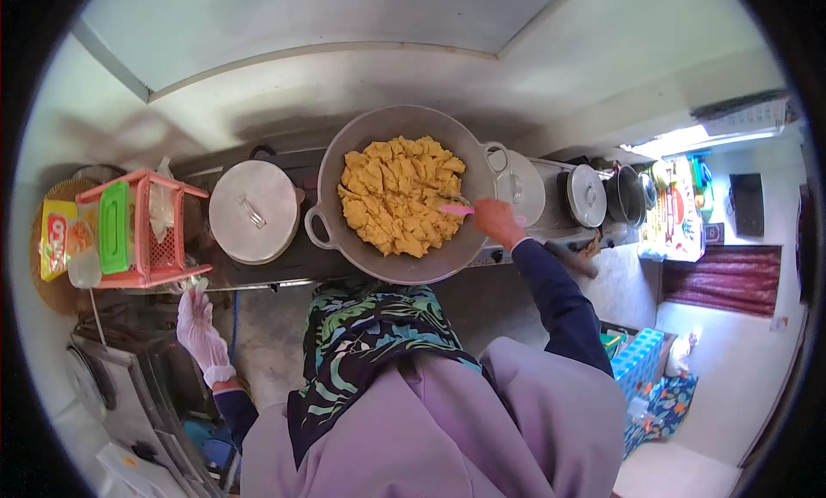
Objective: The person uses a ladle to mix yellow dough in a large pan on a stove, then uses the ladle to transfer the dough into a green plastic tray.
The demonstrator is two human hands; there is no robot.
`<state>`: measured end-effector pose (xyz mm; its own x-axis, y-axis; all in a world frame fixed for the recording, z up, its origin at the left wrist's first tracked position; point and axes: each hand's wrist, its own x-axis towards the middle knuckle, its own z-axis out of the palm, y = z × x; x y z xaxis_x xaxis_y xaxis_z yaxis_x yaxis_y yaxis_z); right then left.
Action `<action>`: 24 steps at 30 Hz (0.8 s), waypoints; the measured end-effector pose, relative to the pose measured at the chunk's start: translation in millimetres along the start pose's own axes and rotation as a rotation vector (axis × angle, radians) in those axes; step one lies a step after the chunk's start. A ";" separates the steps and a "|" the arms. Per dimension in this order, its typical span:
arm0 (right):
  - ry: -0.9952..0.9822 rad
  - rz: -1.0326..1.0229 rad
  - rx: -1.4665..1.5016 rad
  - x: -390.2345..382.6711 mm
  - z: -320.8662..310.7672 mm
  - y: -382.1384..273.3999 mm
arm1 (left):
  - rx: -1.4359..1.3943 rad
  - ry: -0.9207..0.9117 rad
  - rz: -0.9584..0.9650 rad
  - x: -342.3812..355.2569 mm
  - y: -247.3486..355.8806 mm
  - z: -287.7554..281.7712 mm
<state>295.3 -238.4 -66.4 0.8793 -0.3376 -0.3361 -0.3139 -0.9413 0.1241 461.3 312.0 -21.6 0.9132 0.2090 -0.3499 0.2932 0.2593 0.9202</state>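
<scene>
A large grey two-handled wok (359, 243) stands on the stove, holding a mound of crumbly yellow dough (400, 197). My right hand (500, 222) is closed around a pink-handled utensil (456, 210), whose far end reaches the dough; its head is partly buried, so its kind is unclear. At the counter's front edge is my left hand (203, 330), in a thin white glove. Its fingers are pressed together beside a small clear, shiny thing at the lower corner of a pink plastic rack (168, 255); what they hold is hidden.
Left of the wok sits a lidded pot (253, 212). The rack carries a green-lidded container (114, 228), beside a yellow packet (57, 240). Rightward are a round lid (521, 191), another lidded pot (587, 197) and a dark pan (625, 197). A wall rises behind.
</scene>
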 end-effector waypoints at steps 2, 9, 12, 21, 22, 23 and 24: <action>0.088 -0.068 0.049 19.3 -19.2 2.5 | -0.010 0.087 -0.016 -12.8 -21.6 -39.5; 0.121 -0.024 0.074 24.2 43.5 13.7 | -0.178 0.066 -0.061 -56.0 -52.3 -2.2; 0.050 -0.053 0.054 13.3 31.0 40.4 | -0.118 0.112 0.008 -79.3 -59.0 -1.3; 0.157 0.079 0.230 15.9 51.3 36.2 | -0.218 0.080 -0.084 -98.6 -80.6 6.8; 0.158 0.110 0.284 7.7 59.5 34.9 | -0.225 0.087 -0.064 -100.1 -76.6 10.5; 0.159 0.145 0.333 -1.8 64.0 39.0 | -0.236 0.091 -0.048 -101.8 -74.6 16.5; 0.159 0.180 0.382 -3.8 66.8 43.0 | -0.246 0.096 -0.032 -104.3 -74.8 19.1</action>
<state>254.6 -277.9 -122.1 0.8335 -0.5191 -0.1892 -0.5501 -0.8118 -0.1960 349.6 252.7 -50.6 0.8701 0.2822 -0.4042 0.2335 0.4860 0.8422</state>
